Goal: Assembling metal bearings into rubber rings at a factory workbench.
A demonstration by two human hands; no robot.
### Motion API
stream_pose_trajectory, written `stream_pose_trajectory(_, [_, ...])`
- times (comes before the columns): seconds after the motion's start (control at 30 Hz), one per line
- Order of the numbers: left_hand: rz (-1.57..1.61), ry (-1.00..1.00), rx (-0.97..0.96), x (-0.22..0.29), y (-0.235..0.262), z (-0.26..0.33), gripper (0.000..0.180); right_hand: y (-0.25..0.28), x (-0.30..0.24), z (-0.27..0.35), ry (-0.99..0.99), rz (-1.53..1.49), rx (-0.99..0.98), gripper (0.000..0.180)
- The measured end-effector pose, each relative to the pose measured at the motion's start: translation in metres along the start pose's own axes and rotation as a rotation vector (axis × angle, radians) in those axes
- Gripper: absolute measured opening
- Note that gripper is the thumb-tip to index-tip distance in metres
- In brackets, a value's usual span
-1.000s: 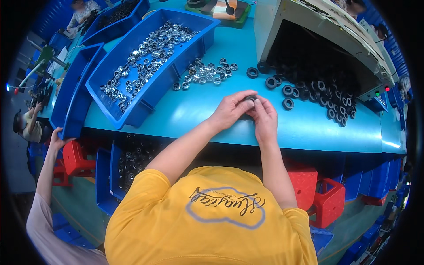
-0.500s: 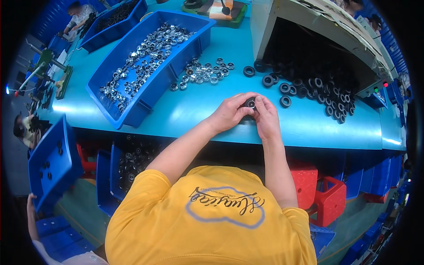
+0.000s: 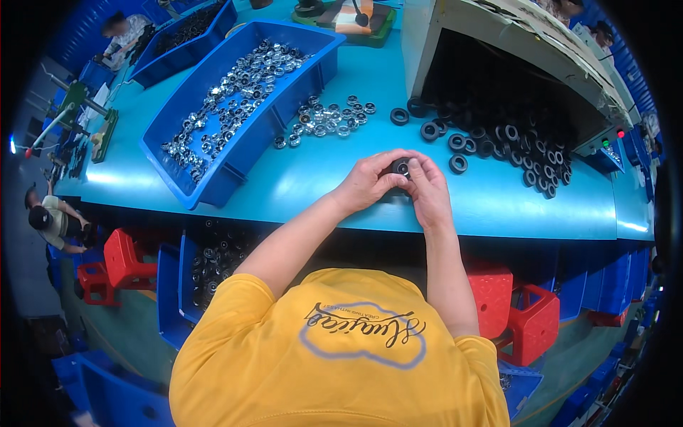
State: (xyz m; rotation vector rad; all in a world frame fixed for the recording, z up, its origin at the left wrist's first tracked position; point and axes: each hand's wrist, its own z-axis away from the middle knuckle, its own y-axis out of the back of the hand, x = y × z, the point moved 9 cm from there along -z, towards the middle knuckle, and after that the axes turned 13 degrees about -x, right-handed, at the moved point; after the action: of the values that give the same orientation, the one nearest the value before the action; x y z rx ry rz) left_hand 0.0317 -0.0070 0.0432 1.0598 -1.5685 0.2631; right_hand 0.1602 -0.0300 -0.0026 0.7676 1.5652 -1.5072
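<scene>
Both hands are closed around one small black wheel (image 3: 402, 166), held up just over the near edge of the desk (image 3: 505, 217), roughly in front of the body's middle. The left hand (image 3: 373, 183) grips it from the left, fingers wrapped over the far side and thumb at the near side; the right hand (image 3: 430, 191) pinches it from the right, with the thumb on or close to its face. A dark rim and a paler centre show between the fingers; how well the two fit together is too small to tell.

To handle it well, the left hand should hold the rim firm and square while the right thumb presses evenly, turning the piece a little at a time so that the centre does not tilt. Thumbs are best kept off any pinching edge, and both faces deserve a look before release.

Loose shiny hubs (image 3: 329, 119) lie beyond the hands to the left, beside a blue bin (image 3: 281, 114) holding more. Black rings (image 3: 458, 164) spread to the right, before a pale box-like housing (image 3: 421, 43), all within easy reach.
</scene>
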Motion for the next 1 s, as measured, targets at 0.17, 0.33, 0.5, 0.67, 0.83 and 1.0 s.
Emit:
stream_pose_trajectory(0.17, [-0.219,-0.06,-0.006,0.01,-0.006,0.004,0.05,0.012,0.008,-0.001,0.01,0.163,0.021,0.024])
stream_pose_trajectory(0.33, [0.072,0.034,-0.005,-0.003,-0.004,0.001,0.045,0.011,0.005,-0.002,-0.023,0.04,-0.022,0.027])
stream_pose_trajectory(0.5, [0.393,0.086,0.024,-0.021,-0.005,0.004,0.042,0.001,-0.002,0.001,-0.008,-0.028,-0.028,0.034])
stream_pose_trajectory(0.67, [0.287,0.022,0.015,-0.018,-0.005,0.003,0.043,0.011,0.008,-0.001,0.026,-0.01,0.06,0.029])
stream_pose_trajectory(0.83, [0.002,-0.036,0.047,-0.007,-0.001,0.004,0.046,0.011,0.009,0.0,0.045,0.059,0.107,0.027])
stream_pose_trajectory(1.0, [0.464,0.124,-0.001,-0.023,-0.006,0.002,0.051,0.006,-0.002,0.002,0.021,-0.074,0.053,0.037])
